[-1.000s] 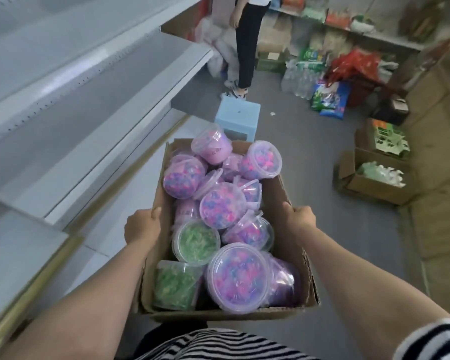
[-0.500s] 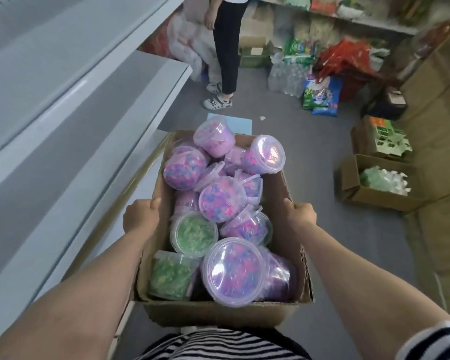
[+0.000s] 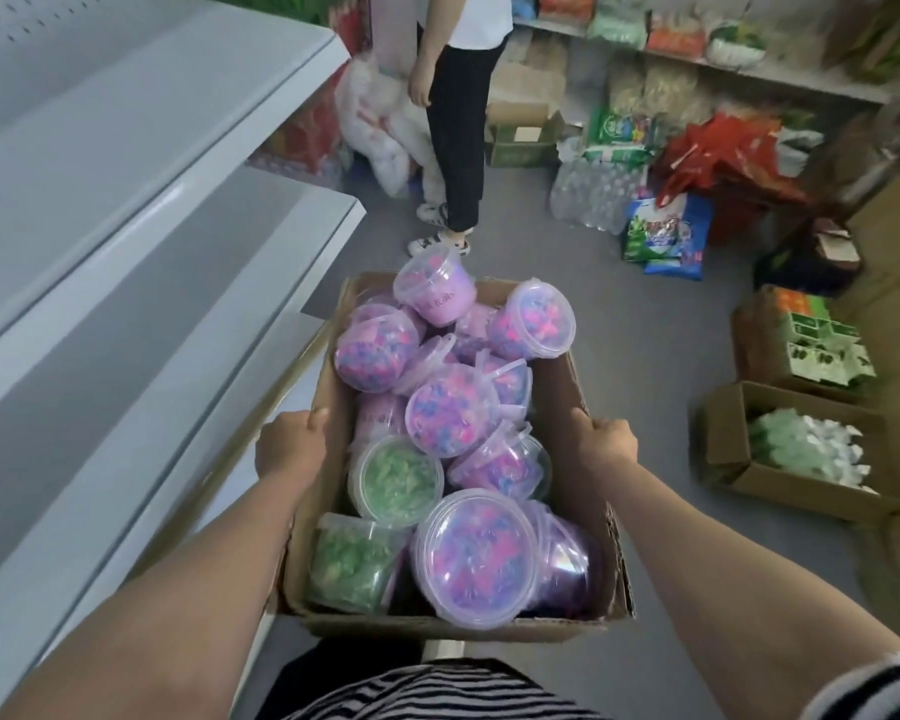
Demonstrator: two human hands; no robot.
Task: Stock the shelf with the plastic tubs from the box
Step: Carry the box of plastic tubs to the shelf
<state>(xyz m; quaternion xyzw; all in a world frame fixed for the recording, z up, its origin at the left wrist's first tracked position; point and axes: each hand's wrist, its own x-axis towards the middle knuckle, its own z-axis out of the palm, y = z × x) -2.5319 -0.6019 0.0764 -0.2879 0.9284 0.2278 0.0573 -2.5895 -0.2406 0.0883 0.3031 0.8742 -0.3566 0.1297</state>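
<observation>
I hold an open cardboard box (image 3: 567, 387) in front of my body, above the floor. My left hand (image 3: 289, 444) grips its left wall and my right hand (image 3: 606, 446) grips its right wall, thumbs on the rim. The box is piled with several clear plastic tubs: purple-pink ones such as a large lidded tub (image 3: 476, 558) near me and a tilted tub (image 3: 435, 288) at the far end, plus two green tubs (image 3: 396, 480) on the left. White metal shelves (image 3: 141, 283) run along my left, bare.
A person in black trousers (image 3: 461, 148) stands ahead in the aisle. Bags, bottled water (image 3: 598, 194) and boxes lie along the back wall. Two open cartons (image 3: 796, 454) sit on the grey floor at the right.
The box has risen with both hands still gripping it. The blue stool seen on the floor beyond it has gone out of sight behind the box, and the view has tilted upward.
</observation>
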